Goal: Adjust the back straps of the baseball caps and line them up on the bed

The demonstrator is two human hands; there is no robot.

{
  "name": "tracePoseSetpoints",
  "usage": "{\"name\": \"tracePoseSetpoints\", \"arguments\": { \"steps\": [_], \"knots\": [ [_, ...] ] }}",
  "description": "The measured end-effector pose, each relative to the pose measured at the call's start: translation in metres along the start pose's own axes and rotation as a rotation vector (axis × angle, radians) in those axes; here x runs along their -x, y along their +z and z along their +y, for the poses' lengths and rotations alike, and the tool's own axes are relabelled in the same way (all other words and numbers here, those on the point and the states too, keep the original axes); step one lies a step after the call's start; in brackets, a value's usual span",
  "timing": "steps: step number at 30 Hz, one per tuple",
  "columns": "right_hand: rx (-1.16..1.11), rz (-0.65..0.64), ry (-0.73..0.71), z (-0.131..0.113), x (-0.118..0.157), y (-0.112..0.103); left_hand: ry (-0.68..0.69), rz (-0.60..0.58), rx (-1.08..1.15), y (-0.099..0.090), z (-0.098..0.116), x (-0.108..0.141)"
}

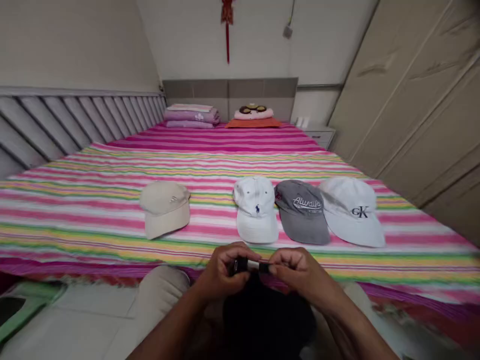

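Left hand (228, 270) and right hand (296, 270) grip a black cap (269, 320) at the lower center of the frame.
The left hand closes on one side of its strap (264, 268), beside a pale fitting (253, 265); the right hand pinches the other. The cap's dark, rounded body sits below.

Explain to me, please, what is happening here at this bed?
A person's left hand and right hand hold, close together, a strap-like part at the upper edge of a black item, which looks like a cap. Beyond the hands, four caps lie on the striped bedspread: a beige cap apart at left, then a white cap, a grey cap and a larger-looking white one with dark letters.
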State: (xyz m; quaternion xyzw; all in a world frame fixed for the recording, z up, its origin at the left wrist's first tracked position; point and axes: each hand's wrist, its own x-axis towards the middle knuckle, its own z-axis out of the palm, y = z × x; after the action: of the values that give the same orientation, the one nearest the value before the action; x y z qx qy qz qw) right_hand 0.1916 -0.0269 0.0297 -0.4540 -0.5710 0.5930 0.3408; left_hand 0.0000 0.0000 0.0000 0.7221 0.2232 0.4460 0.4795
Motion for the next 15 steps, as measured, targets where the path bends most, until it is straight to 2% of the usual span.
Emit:
{"name": "tracePoseSetpoints", "arguments": {
  "steps": [8, 15],
  "knots": [
    [-0.008, 0.03, 0.027, -0.0053, -0.0018, 0.0013, -0.288, 0.053, 0.21, 0.0041, 0.001, 0.0028],
    [-0.1, 0.015, 0.065, 0.0011, -0.0047, 0.0017, -0.31, 0.026, 0.31, 0.0025, 0.0034, 0.0042]
  ]
}}
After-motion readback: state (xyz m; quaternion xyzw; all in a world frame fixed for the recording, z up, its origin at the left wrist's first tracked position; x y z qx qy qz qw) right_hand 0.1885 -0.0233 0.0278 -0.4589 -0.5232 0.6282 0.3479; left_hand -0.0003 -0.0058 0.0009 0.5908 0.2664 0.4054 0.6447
